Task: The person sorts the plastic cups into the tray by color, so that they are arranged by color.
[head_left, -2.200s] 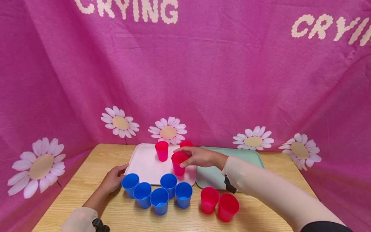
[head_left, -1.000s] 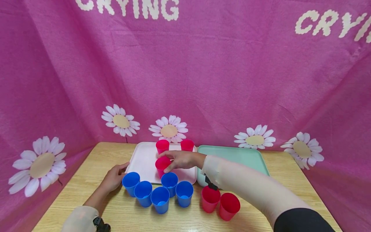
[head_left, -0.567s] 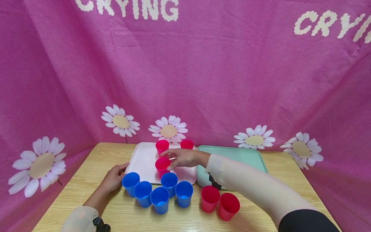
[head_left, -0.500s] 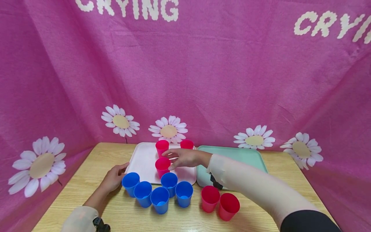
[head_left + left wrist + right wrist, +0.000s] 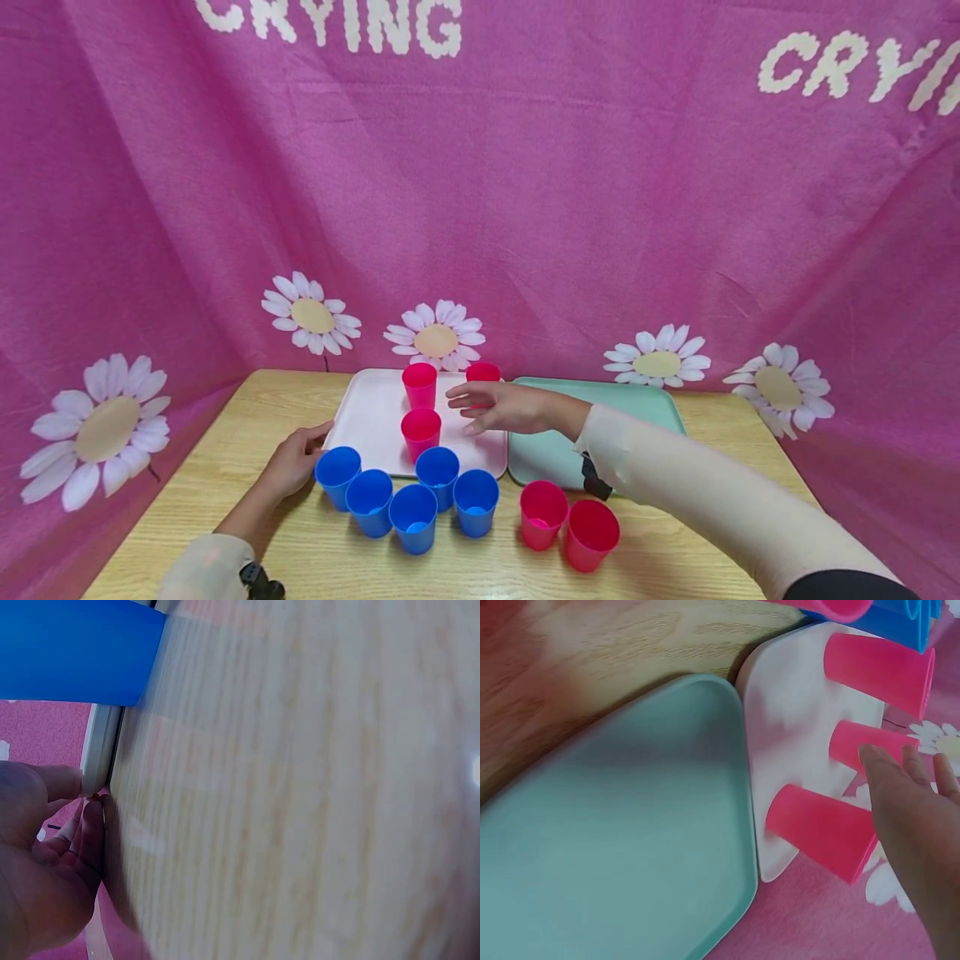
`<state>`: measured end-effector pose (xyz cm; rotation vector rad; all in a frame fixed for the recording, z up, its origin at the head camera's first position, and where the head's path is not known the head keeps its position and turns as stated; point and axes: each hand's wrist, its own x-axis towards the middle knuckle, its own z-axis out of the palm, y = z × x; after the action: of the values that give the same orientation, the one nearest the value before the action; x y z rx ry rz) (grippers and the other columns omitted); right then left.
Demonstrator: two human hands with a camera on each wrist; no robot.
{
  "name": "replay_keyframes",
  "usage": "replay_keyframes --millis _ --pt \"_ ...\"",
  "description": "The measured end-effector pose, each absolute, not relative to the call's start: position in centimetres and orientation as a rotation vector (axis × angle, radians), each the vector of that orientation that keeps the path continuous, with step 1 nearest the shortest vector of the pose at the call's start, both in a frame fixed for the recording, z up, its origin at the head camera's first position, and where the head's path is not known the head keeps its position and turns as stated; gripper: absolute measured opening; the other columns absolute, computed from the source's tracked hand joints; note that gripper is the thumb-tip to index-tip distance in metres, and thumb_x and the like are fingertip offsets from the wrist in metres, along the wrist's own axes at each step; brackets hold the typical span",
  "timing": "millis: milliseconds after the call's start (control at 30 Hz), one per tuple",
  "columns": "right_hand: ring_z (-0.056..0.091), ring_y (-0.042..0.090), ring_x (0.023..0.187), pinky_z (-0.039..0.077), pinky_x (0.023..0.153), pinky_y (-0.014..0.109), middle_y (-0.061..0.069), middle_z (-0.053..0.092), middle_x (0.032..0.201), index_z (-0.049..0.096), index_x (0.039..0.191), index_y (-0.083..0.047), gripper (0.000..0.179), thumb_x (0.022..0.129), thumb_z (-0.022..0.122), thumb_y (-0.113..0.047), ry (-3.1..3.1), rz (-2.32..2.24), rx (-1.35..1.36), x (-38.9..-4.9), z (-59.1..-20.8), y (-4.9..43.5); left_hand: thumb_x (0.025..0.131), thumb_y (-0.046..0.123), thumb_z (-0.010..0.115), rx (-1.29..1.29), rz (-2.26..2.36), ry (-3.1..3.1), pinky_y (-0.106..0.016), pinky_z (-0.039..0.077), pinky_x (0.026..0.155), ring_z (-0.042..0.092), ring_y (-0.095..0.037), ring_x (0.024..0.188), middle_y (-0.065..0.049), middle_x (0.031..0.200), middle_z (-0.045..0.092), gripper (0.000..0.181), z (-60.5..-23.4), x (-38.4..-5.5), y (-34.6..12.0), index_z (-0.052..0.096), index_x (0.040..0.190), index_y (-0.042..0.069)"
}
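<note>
My left hand is at the left edge of the pale pink tray; in the left wrist view its thumb and fingers pinch the tray's rim. Three red cups stand upright on this tray: a front cup, a back left cup and a back right cup, partly hidden by my right hand. My right hand hovers over the tray's right side, fingers extended, holding nothing. It is apart from the front cup.
Several blue cups stand on the wooden table before the pink tray. Two more red cups, one left and one right, stand to their right. A green tray adjoins the pink one. A magenta cloth hangs behind.
My right hand carried a red cup left across the pink tray, set it down near the front, let go and drew back to the right. My left hand has stayed in place.
</note>
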<state>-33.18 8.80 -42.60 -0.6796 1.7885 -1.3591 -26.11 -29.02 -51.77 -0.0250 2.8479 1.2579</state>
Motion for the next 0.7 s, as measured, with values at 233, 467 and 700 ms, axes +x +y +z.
replay_keyframes --millis 233,467,700 --pt "0.023 0.046 0.154 0.041 0.115 0.047 0.024 0.033 0.163 0.032 0.159 -0.001 0.071 0.096 0.065 -0.005 1.806 -1.371 -0.701 -32.2 -42.5 11.4 0.097 -0.002 0.063 -0.006 1.274 2.847 -0.040 0.046 0.089 0.054 -0.031 0.102 -0.025 0.120 0.061 0.056 -51.7 -26.1 -29.0 0.045 0.150 -0.007" --pt "0.024 0.047 0.153 0.042 0.115 0.046 0.021 0.037 0.161 0.034 0.158 0.001 0.070 0.096 0.067 -0.006 1.814 -1.399 -0.708 -31.1 -42.8 13.8 0.097 -0.003 0.062 -0.037 1.279 2.832 -0.041 0.047 0.090 0.054 -0.032 0.103 -0.026 0.123 0.060 0.057 -51.5 -26.1 -29.0 0.043 0.151 -0.006" --pt "0.021 0.046 0.154 0.039 0.117 0.048 0.020 0.036 0.162 0.032 0.159 -0.002 0.074 0.096 0.071 -0.012 1.796 -1.439 -0.725 -30.2 -43.0 16.3 0.097 -0.003 0.062 -0.034 1.283 2.840 -0.039 0.046 0.088 0.053 -0.031 0.101 -0.025 0.120 0.060 0.056 -51.7 -26.1 -29.0 0.044 0.150 -0.006"
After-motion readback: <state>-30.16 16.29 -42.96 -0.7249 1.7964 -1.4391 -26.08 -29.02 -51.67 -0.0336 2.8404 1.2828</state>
